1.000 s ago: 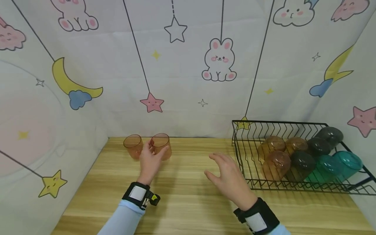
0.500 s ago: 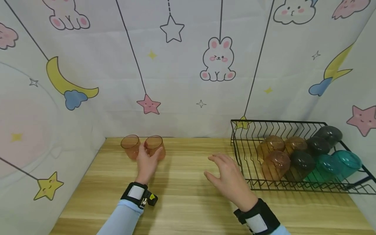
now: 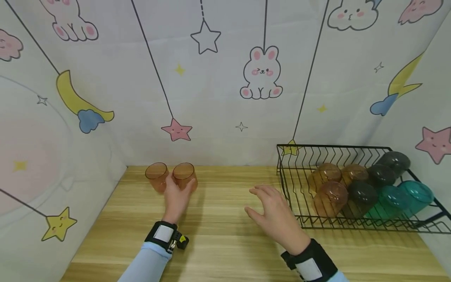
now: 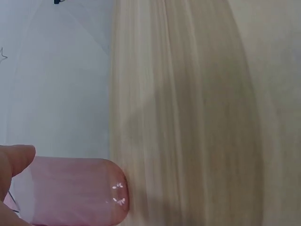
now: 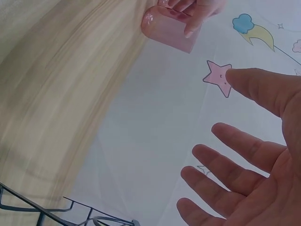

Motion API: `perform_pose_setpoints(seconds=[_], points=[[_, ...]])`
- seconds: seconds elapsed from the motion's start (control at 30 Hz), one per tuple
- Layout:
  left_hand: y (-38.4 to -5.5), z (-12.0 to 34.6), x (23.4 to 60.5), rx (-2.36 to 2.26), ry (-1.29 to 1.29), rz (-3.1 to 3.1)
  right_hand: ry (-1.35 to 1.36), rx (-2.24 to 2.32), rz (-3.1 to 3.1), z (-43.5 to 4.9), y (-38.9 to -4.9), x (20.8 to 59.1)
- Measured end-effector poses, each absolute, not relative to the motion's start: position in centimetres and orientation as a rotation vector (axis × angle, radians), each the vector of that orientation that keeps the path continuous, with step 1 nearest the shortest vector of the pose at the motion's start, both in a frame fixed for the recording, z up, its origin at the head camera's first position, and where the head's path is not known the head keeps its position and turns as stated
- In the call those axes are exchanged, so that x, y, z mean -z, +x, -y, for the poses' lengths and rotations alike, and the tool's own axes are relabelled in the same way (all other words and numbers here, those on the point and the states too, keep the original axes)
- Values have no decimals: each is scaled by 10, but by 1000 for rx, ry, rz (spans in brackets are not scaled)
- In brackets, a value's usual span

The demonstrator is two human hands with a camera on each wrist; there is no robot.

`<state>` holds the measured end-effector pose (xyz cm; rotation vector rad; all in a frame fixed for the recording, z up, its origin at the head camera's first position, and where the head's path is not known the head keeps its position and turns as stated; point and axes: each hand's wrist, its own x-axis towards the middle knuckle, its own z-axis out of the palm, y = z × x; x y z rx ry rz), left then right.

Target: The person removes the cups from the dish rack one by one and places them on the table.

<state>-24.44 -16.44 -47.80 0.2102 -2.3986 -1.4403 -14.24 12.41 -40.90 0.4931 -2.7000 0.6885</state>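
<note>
Left hand (image 3: pixel 176 201): thumb and fingers grip cup (image 3: pixel 183 178), mate (image 3: pixel 156 180) at its 9 o'clock; apparently placing, clean release likely next. Right hand (image 3: pixel 280 219): fingers spread, unladen.

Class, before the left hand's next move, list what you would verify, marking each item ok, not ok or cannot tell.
1. Grip of the left hand on the right pink cup: ok.
2. Its mouth facing up: ok.
3. Mouth of the left pink cup facing up: ok.
4. Those two not touching: cannot tell; rims stand apart, but fingers hide the view lower down.
5. Nothing held in the right hand: ok.
</note>
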Motion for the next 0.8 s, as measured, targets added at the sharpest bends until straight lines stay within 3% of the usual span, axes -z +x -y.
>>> perform_pose_setpoints(seconds=[0.4, 0.63, 0.8], points=[[-220, 152, 456, 1376, 157, 2405, 472, -583, 2644, -154, -141, 380], [-197, 137, 435, 1234, 40, 2414, 283, -468, 2669, -196, -134, 362], [-185, 126, 424, 1108, -184, 2367, 139, -416, 2680, -221, -127, 356]])
